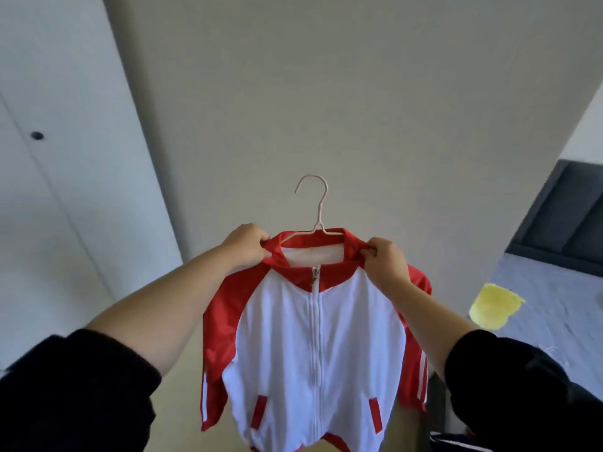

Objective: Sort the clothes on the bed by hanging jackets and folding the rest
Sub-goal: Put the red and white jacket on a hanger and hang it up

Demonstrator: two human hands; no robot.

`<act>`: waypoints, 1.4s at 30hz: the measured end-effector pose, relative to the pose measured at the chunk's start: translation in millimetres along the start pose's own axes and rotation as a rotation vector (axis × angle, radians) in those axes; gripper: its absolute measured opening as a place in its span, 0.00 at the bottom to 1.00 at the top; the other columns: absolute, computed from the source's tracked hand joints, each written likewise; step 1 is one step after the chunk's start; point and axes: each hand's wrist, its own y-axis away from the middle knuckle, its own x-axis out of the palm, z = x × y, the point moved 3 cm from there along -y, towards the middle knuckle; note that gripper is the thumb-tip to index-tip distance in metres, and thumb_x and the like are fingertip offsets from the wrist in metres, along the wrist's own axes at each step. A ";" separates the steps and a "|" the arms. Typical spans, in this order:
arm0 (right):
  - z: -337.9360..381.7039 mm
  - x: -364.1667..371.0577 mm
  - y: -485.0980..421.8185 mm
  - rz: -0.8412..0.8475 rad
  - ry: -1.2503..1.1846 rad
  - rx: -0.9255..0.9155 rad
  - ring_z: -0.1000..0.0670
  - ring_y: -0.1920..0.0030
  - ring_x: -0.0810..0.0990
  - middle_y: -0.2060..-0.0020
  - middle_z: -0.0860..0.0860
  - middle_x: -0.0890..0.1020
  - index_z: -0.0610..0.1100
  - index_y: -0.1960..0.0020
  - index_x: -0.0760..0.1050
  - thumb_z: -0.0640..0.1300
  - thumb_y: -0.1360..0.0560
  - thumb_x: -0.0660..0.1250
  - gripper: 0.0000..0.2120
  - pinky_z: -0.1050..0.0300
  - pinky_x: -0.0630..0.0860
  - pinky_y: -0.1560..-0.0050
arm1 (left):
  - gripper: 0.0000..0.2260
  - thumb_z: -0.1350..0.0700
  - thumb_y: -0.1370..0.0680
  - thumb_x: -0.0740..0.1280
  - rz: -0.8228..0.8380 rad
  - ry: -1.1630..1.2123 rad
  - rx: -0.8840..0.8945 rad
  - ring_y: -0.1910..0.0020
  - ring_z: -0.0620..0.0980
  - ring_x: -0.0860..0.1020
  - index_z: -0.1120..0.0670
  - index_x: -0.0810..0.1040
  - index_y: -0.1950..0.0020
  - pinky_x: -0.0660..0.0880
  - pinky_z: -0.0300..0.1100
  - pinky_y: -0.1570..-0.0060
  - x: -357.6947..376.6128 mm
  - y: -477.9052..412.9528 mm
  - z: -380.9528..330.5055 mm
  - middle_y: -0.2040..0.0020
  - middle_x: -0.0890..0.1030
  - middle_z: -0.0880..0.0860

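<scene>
Beige wall (326,93) behind, a person holds up a red-and-white jacket (319,337) on a wire hanger (316,207); left hand (243,244) and right hand (386,262) pinch its collar. Squaring both shoulders before hooking it should prevent slipping.

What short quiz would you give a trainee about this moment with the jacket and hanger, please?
1. True or false: the hook of the hanger is already over a rail.
2. Where do the left grip and right grip hold the jacket? A) collar B) cuffs C) hem
3. What colour is the item lying on the bed?
Key: 1 false, the hook is free in the air; 2 A; 3 yellow.
</scene>
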 end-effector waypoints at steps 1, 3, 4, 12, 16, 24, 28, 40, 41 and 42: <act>16.4 22.3 -9.0 0.027 -0.006 -0.016 0.45 0.62 0.73 0.66 0.47 0.77 0.41 0.62 0.74 0.38 0.25 0.63 0.07 0.56 0.64 0.62 | 0.08 0.59 0.31 0.71 -0.024 -0.010 -0.038 0.66 0.51 0.73 0.55 0.75 0.69 0.64 0.41 0.67 -7.9 0.6 23.9 0.70 0.74 0.52; 47.0 65.6 -23.8 0.082 -0.022 -0.049 0.44 0.62 0.74 0.66 0.47 0.77 0.40 0.61 0.75 0.38 0.25 0.63 0.07 0.56 0.65 0.63 | 0.10 0.58 0.31 0.71 -0.073 -0.034 -0.109 0.65 0.53 0.73 0.56 0.73 0.71 0.64 0.41 0.68 -23.1 5.6 67.4 0.69 0.74 0.53; 61.8 87.0 -29.7 0.113 -0.030 -0.068 0.44 0.62 0.74 0.66 0.47 0.77 0.39 0.61 0.76 0.38 0.25 0.63 0.07 0.56 0.65 0.63 | 0.11 0.57 0.31 0.70 -0.092 -0.043 -0.146 0.65 0.53 0.74 0.56 0.72 0.70 0.64 0.41 0.68 -29.5 9.6 88.8 0.68 0.75 0.53; 173.5 232.3 -54.1 0.337 -0.106 -0.290 0.44 0.64 0.73 0.70 0.48 0.75 0.41 0.64 0.74 0.37 0.26 0.64 0.08 0.56 0.66 0.63 | 0.07 0.55 0.26 0.69 -0.175 -0.160 -0.409 0.51 0.57 0.77 0.58 0.81 0.54 0.69 0.43 0.57 -64.8 56.2 233.9 0.54 0.81 0.57; 229.5 290.9 -68.7 0.447 -0.123 -0.411 0.44 0.65 0.73 0.71 0.48 0.74 0.40 0.63 0.73 0.37 0.27 0.65 0.07 0.57 0.64 0.63 | 0.07 0.56 0.25 0.67 -0.277 -0.193 -0.538 0.48 0.58 0.77 0.58 0.81 0.52 0.70 0.44 0.54 -81.5 70.6 289.1 0.51 0.81 0.57; 330.9 380.9 -122.8 0.709 -0.179 -0.651 0.51 0.67 0.72 0.72 0.53 0.73 0.45 0.67 0.71 0.49 0.25 0.65 0.14 0.57 0.65 0.66 | 0.05 0.56 0.25 0.64 -0.556 -0.264 -0.794 0.53 0.58 0.78 0.57 0.78 0.55 0.70 0.45 0.56 -123.3 56.4 362.8 0.55 0.81 0.56; 383.5 415.3 -136.3 0.756 -0.202 -0.763 0.53 0.70 0.69 0.75 0.52 0.71 0.46 0.72 0.66 0.52 0.24 0.65 0.21 0.58 0.65 0.68 | 0.05 0.59 0.24 0.62 -0.631 -0.258 -0.887 0.55 0.56 0.77 0.58 0.76 0.55 0.71 0.45 0.57 -141.6 57.1 392.4 0.57 0.80 0.55; 550.8 510.0 -89.3 0.830 -0.343 -0.865 0.53 0.70 0.74 0.75 0.52 0.75 0.45 0.72 0.74 0.51 0.28 0.70 0.17 0.61 0.66 0.69 | 0.07 0.54 0.23 0.67 -0.456 0.011 -0.884 0.53 0.48 0.76 0.54 0.78 0.47 0.71 0.37 0.53 -231.0 115.2 507.8 0.53 0.78 0.50; 568.6 519.7 -81.0 0.856 -0.343 -0.876 0.54 0.70 0.74 0.75 0.53 0.76 0.47 0.72 0.74 0.51 0.28 0.70 0.17 0.62 0.66 0.69 | 0.04 0.53 0.22 0.67 -0.471 0.100 -0.882 0.57 0.47 0.75 0.53 0.78 0.52 0.70 0.34 0.57 -240.6 122.8 520.5 0.57 0.78 0.49; 587.4 529.9 -71.8 0.892 -0.341 -0.885 0.55 0.69 0.75 0.74 0.53 0.77 0.48 0.72 0.74 0.51 0.28 0.70 0.16 0.63 0.66 0.68 | 0.06 0.53 0.22 0.67 -0.488 0.183 -0.881 0.61 0.46 0.74 0.53 0.78 0.57 0.68 0.34 0.61 -250.3 131.0 533.7 0.61 0.77 0.49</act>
